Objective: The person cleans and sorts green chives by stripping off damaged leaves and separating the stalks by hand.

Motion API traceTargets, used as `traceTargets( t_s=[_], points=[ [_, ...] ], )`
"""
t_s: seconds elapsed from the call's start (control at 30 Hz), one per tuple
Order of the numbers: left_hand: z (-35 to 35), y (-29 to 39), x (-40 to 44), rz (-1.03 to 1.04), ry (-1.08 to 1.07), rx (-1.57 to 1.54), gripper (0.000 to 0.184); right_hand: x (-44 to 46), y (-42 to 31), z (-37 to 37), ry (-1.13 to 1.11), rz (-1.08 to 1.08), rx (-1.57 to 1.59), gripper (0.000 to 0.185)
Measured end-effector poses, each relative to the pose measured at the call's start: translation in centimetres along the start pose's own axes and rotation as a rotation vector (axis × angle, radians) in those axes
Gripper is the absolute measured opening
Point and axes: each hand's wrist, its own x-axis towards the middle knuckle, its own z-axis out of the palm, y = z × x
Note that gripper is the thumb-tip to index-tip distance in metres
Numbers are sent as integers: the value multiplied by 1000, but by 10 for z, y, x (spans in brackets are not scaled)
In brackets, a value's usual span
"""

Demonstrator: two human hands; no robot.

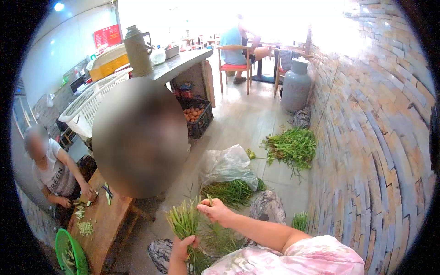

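My left hand (pixel 184 245) is wrapped around the lower part of a bunch of thin green stalks (pixel 183 222), whose cut-looking ends point up and away from me. At the bunch's upper right side, my right hand (pixel 215 211) pinches a green stalk between thumb and fingers. Loose feathery greens (pixel 222 238) lie below my hands. Just beyond them on the floor is a pile of long thin greens (pixel 231 192), partly covered by a clear plastic bag (pixel 229 165).
Leafy greens (pixel 291 146) lie by the stone-patterned wall (pixel 366 137), near a grey gas cylinder (pixel 295 87). At left, a person (pixel 57 169) cuts vegetables on a wooden table (pixel 107 224) beside a green basket (pixel 73 252). A black crate (pixel 199 123) holds round brown items.
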Motion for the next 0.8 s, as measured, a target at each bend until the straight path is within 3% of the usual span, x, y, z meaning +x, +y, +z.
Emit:
traceTargets(
  t_s=[0.17, 0.2, 0.27, 0.33, 0.43, 0.63, 0.8],
  points=[
    [17, 7, -5, -71, 120, -127, 39, -5, -7, 0, 175, -99, 73, 13],
    [19, 10, -8, -78, 149, -167, 41, -1, -8, -3, 292, -223, -80, 11],
    [9, 3, -6, -109, 164, -198, 44, -8, -43, -1, 484, -92, 84, 10],
    [-10, -8, -9, -152, 143, -194, 45, -6, -56, -15, 511, -191, 251, 13],
    [-31, -21, -15, -55, 36, -366, 47, -3, -66, -46, 313, -441, 350, 16],
    [-61, -12, -32, 132, 113, -649, 42, -3, -75, -68, 285, -473, 516, 18],
    [-55, 14, -49, 292, 205, -650, 44, 0, -70, -69, 302, -454, 512, 18]
  ],
)
